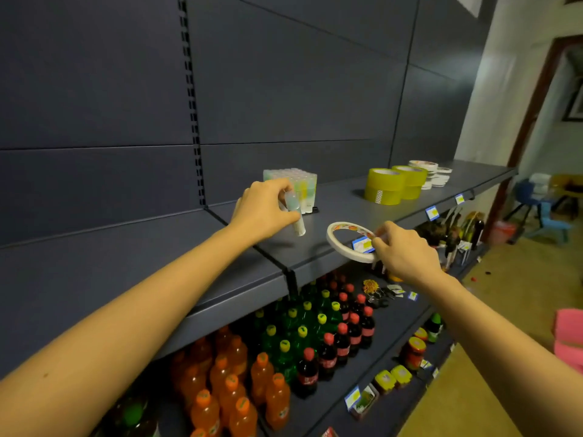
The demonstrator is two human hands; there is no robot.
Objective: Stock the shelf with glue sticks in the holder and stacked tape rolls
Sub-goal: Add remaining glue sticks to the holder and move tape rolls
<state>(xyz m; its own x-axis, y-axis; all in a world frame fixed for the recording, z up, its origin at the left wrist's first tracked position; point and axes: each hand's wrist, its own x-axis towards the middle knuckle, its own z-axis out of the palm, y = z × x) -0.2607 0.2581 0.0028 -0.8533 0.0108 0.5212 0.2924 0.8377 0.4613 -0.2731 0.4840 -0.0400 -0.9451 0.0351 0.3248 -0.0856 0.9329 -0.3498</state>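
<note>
Left hand (263, 211) pinches a pale, see-through glue stick (297, 223), tilted, just in front of the packed holder (293, 182) on the shelf (340, 203). Judgement: straighten it, then lower it into a free slot. Right hand (407, 250) grips a thin white tape roll (346, 227) at the shelf's front edge, well apart from the yellow tape stacks (386, 186).

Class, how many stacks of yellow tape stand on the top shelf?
2. One yellow stack stands nearer; the second yellow stack sits just behind it to the right, next to white rolls. More could hide behind them.
</note>
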